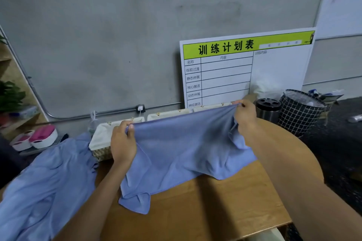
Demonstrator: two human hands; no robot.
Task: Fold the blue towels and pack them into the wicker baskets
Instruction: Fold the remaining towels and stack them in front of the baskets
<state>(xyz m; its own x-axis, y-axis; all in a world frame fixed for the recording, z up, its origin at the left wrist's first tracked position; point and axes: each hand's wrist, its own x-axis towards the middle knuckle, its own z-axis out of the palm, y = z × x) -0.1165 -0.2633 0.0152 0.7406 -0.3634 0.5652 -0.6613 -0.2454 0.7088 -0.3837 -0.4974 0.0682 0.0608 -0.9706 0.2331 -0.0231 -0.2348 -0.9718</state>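
Observation:
A blue towel (182, 150) is stretched between my two hands above the wooden table (205, 207). My left hand (123, 143) pinches its upper left corner, and my right hand (244, 117) pinches the upper right corner a little higher. The towel's lower edge drapes onto the tabletop. A heap of more blue towels (47, 180) lies at the left. Behind the held towel stands a row of wicker baskets with white liners: one at the left (100, 139), one in the middle (166, 114) and one at the right (211, 106), the last two mostly hidden.
A white schedule board (244, 68) with a green header leans on the grey wall. A dark cylindrical holder (267, 108) and a black wire bin (299, 111) stand at the right. White and pink tubs (41, 137) sit at the far left, beside shelves.

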